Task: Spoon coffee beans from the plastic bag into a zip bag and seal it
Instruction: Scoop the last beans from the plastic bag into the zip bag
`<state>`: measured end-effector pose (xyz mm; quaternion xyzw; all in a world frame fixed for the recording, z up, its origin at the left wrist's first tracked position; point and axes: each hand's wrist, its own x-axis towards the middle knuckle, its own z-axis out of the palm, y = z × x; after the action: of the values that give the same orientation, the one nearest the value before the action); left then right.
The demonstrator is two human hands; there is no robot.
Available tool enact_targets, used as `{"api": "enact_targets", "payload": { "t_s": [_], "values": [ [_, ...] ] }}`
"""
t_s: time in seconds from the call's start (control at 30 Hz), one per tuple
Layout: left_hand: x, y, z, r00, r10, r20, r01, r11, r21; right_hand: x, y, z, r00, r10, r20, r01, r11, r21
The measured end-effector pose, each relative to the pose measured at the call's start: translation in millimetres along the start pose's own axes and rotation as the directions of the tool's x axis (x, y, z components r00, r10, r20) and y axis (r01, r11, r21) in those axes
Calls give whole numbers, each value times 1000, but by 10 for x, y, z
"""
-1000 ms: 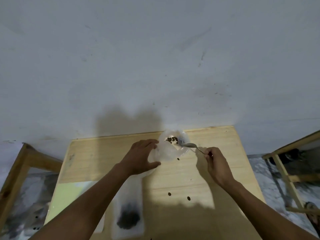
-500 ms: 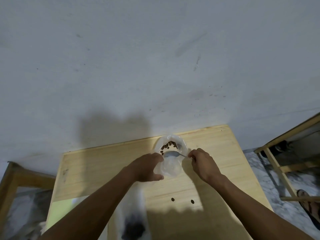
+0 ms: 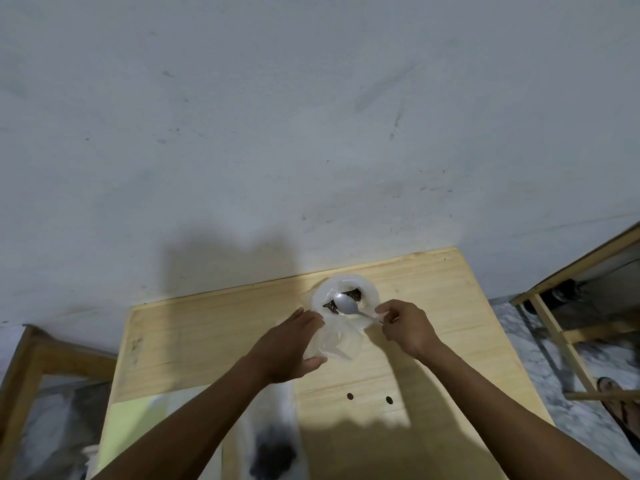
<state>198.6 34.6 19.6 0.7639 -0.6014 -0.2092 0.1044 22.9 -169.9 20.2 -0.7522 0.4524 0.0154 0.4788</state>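
Note:
A clear plastic bag (image 3: 341,341) with its mouth rolled open stands at the back of the wooden table (image 3: 207,327), dark coffee beans (image 3: 353,294) showing inside. My left hand (image 3: 289,348) cups the bag's left side, fingers and thumb curved around it. My right hand (image 3: 407,325) pinches the handle of a metal spoon (image 3: 348,305), whose bowl sits inside the bag's mouth over the beans. A zip bag (image 3: 273,445) with a dark heap of beans lies at the table's front, below my left forearm.
Two loose beans (image 3: 350,396) lie on the table in front of the bag. A pale green sheet (image 3: 133,420) covers the front left corner. Wooden frames stand at left (image 3: 31,362) and right (image 3: 554,327). A grey wall rises behind.
My right hand moved left toward the bag, and the spoon's bowl went from the bag's right rim down into its mouth. My left hand kept holding the bag.

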Motion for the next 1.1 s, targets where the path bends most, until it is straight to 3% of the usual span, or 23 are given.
{"api": "enact_targets", "payload": {
  "t_s": [0.07, 0.13, 0.23, 0.4, 0.43, 0.5, 0.57, 0.67, 0.9, 1.1],
  "values": [
    [12, 40, -2, 1000, -18, 8, 18, 1000, -2, -28, -9, -12, 996, 88, -24, -71, 912, 405],
    [22, 76, 3, 1000, -14, 5, 14, 1000, -12, -61, -48, 2, 983, 179, -27, -111, 712, 694],
    [22, 117, 30, 1000, 5, 10, -4, 1000, -24, -84, -116, 60, 971, 238, -21, -106, 508, 855],
    [11, 161, 62, 999, 3, 32, -2, 1000, -14, -20, -274, 179, 948, 319, -19, -99, 349, 932],
    [11, 170, 56, 999, -5, 37, 5, 1000, -7, -3, -293, 207, 935, 353, -33, -103, 359, 928],
    [12, 180, 47, 998, -24, 62, 24, 1000, 3, 22, -297, 264, 904, 412, -118, -105, 480, 871],
    [10, 181, 40, 995, -45, 94, 44, 999, 14, 23, -297, 288, 877, 430, -216, -91, 589, 803],
    [5, 158, 54, 985, -77, 151, 72, 997, 36, 23, -289, 272, 857, 421, -296, -74, 670, 739],
    [34, 155, 75, 980, -75, 185, 63, 996, 70, -30, -379, 361, 895, 382, -229, -106, 681, 724],
    [-36, 94, 152, 982, -28, 187, 21, 999, 41, -31, -396, 405, 861, 502, -82, -273, 592, 758]
  ]
}}
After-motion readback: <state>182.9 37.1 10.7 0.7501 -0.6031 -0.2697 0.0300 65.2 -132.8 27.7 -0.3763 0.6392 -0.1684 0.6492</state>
